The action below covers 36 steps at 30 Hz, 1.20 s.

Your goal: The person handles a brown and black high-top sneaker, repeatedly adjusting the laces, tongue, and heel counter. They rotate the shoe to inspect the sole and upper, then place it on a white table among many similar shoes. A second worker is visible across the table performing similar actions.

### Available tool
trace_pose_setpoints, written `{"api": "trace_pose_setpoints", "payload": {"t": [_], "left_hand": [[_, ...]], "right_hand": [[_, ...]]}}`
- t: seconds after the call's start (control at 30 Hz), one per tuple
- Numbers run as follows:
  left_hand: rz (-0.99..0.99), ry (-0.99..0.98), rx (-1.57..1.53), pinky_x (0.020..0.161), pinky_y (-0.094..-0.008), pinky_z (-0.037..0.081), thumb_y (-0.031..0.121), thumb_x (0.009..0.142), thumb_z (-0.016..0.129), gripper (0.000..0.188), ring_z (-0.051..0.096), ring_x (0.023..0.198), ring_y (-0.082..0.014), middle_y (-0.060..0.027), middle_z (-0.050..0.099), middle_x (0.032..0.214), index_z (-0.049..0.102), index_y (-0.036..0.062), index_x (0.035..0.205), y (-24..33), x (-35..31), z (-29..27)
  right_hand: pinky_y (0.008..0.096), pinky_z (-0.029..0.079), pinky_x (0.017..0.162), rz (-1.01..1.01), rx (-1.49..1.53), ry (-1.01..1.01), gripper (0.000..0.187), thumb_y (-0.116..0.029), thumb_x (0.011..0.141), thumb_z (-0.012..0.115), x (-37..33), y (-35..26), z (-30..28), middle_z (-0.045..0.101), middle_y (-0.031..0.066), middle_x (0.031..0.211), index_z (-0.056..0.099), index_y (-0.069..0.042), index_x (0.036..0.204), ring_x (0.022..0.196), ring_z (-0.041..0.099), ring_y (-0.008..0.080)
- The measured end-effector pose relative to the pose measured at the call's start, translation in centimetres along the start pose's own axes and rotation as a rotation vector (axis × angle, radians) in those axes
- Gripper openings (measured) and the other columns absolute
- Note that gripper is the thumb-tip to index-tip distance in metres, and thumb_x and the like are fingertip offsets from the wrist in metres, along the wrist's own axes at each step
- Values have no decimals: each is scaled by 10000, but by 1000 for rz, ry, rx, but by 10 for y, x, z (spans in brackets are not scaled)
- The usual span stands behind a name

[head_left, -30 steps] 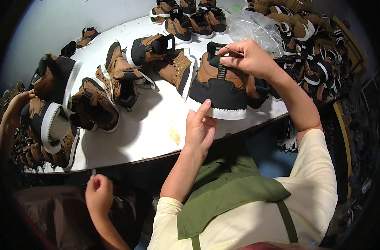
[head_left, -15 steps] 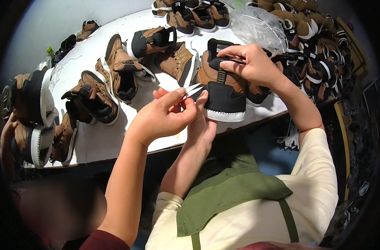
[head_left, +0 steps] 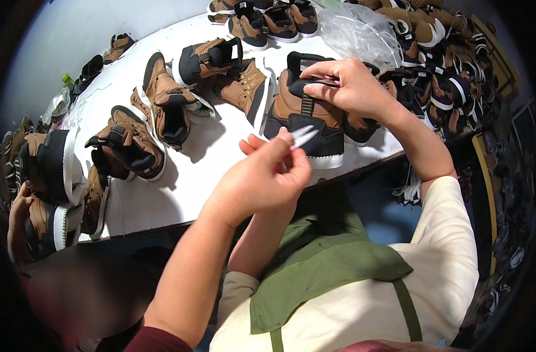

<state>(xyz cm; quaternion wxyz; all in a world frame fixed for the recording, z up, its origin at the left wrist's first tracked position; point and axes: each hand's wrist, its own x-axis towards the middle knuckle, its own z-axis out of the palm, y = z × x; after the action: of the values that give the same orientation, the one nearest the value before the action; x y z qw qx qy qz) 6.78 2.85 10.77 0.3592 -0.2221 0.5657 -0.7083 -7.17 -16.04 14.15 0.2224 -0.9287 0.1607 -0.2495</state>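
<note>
A brown and black shoe (head_left: 315,132) with a white stitched sole stands heel toward me at the table's front edge. My right hand (head_left: 353,88) is over its collar, thumb and forefinger closing around something thin and dark that I cannot make out. My left forearm (head_left: 268,234) reaches up toward the shoe's heel. My left hand is hidden behind a co-worker's hand (head_left: 268,170), which comes from a maroon sleeve at lower left. Between its fingers is a small white tool (head_left: 304,135) with two pointed tips, in front of the shoe's heel.
Several similar shoes (head_left: 140,146) lie over the white table (head_left: 221,141). A clear plastic bag (head_left: 362,35) sits at the back. Shoes (head_left: 450,88) are heaped on the right. At far left, another hand (head_left: 19,217) touches stacked shoes (head_left: 51,170).
The co-worker's hand with the white tool has moved right and slightly nearer, covering my left hand, which was supporting the shoe's heel. My right hand has barely moved.
</note>
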Motion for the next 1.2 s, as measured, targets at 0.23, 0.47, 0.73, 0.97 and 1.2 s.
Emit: {"api": "trace_pose_setpoints", "payload": {"t": [0.23, 0.47, 0.73, 0.97, 1.2], "left_hand": [[17, -162, -29, 854, -295, 545, 63, 955, 500, 59, 604, 794, -113, -50, 539, 813, 451, 31, 957, 28, 32, -13], [31, -165, 53, 791, -253, 560, 99, 950, 532, 106, 607, 767, -106, -62, 569, 822, 459, 22, 956, 15, 31, -11], [46, -141, 100, 755, -236, 560, 94, 943, 541, 111, 610, 736, -107, -64, 591, 801, 486, 17, 999, 41, 32, -10], [645, -541, 912, 921, -414, 451, 162, 937, 559, 306, 570, 1047, -244, -121, 591, 1106, 471, 25, 1197, 81, 66, -23], [1005, -537, 1184, 1050, -489, 408, 168, 931, 569, 397, 528, 1187, -287, -147, 557, 1267, 464, 16, 1282, 77, 80, -26]], "right_hand": [[338, 469, 603, -19, -28, 5, 249, -236, 812, 676, 6, 6, -4, 645, 175, 710, 694, -19, 932, 621, 625, 262], [355, 474, 635, -3, -31, -6, 315, -273, 806, 682, 8, 3, -4, 650, 181, 729, 688, 14, 935, 654, 630, 270], [248, 487, 642, 48, -93, -70, 286, -182, 833, 697, 6, 2, -8, 701, 135, 815, 681, 22, 1033, 677, 608, 115], [249, 497, 650, -14, -70, -43, 274, -165, 831, 695, 9, 0, -2, 703, 139, 827, 684, 25, 1028, 692, 624, 126], [255, 509, 674, 11, -78, -42, 273, -166, 832, 695, 9, 3, -4, 705, 148, 852, 684, 24, 1028, 727, 647, 142]]}}
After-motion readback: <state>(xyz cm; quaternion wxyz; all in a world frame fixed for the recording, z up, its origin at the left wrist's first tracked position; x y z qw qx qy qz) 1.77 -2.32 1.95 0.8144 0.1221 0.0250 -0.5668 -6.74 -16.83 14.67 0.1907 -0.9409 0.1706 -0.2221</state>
